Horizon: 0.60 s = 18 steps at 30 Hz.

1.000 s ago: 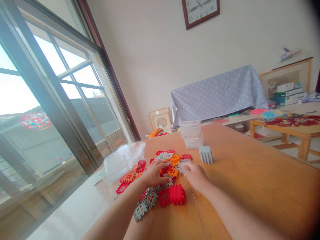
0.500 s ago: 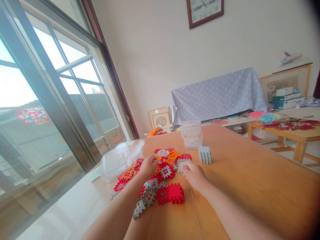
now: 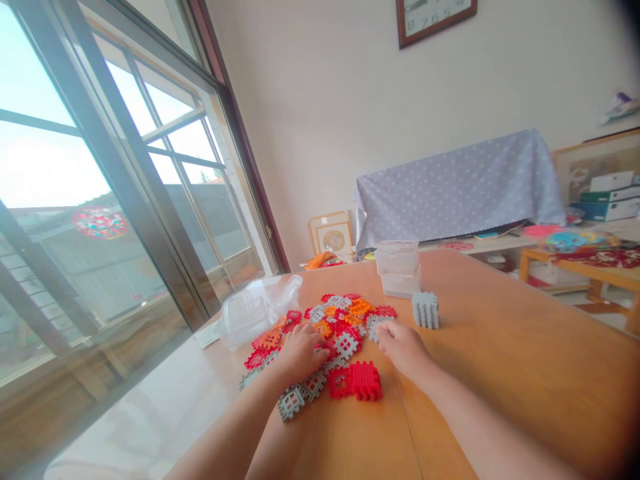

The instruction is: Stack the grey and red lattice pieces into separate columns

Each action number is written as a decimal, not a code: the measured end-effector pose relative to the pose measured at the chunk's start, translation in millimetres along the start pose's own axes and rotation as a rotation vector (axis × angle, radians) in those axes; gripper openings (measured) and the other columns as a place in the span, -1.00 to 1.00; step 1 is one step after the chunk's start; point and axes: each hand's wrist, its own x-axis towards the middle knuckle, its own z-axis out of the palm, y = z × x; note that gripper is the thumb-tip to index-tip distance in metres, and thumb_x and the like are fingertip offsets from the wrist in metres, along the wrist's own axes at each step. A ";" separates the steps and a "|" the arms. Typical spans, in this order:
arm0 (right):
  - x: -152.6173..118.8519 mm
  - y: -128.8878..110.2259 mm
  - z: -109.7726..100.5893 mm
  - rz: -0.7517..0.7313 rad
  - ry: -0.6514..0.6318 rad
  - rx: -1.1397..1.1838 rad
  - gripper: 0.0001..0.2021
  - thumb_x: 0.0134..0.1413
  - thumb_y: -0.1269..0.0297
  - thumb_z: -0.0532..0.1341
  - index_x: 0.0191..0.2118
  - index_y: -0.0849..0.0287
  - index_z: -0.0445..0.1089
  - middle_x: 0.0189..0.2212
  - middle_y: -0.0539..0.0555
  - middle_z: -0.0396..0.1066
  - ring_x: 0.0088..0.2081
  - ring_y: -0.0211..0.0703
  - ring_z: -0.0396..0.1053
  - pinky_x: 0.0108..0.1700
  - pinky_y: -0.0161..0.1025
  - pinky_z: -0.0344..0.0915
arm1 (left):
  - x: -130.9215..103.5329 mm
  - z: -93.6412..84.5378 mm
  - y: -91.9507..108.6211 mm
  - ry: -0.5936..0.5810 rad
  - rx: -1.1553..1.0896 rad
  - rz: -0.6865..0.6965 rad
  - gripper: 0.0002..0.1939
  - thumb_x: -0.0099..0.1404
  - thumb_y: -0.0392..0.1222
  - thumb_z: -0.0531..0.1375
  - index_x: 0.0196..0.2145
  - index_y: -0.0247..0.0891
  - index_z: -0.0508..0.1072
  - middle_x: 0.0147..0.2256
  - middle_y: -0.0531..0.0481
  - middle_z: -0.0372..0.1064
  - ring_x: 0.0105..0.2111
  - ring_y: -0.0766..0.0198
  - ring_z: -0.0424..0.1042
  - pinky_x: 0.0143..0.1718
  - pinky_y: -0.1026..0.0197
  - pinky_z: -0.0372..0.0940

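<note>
A pile of red, orange and grey plastic interlocking tiles lies on the table. My left hand rests over the pile's near left part, fingers stretched out and touching tiles; its fingertips are partly hidden among them. At the pile's right edge is my right hand, its fingers pinched together beside a grey tile. Whether that tile is between the fingers I cannot tell. Just in front of the pile sits a stack of red tiles. A stack of grey tiles stands beyond my right hand.
Two clear plastic boxes are stacked behind the pile. An open clear container sits at the left, near the glass window. A cloth-draped object stands by the wall, with a low wooden table at the right.
My left hand has moved nearer, from the middle of the pile to its near left part, and its fingers have spread. The right hand holds its place beside the grey tile. The view has shifted slightly.
</note>
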 end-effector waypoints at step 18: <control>2.5 5.5 2.1 -0.013 -0.003 0.005 -0.70 0.20 0.10 0.06 -0.28 0.12 0.49 -0.52 -0.02 0.50 -0.45 -0.15 0.45 -0.41 -0.28 0.20 | 27.8 8.1 2.4 -0.167 0.225 -0.051 -0.61 0.14 -0.01 0.26 -0.03 0.12 0.52 0.22 -0.03 0.21 0.20 -0.23 0.12 0.13 -0.32 0.09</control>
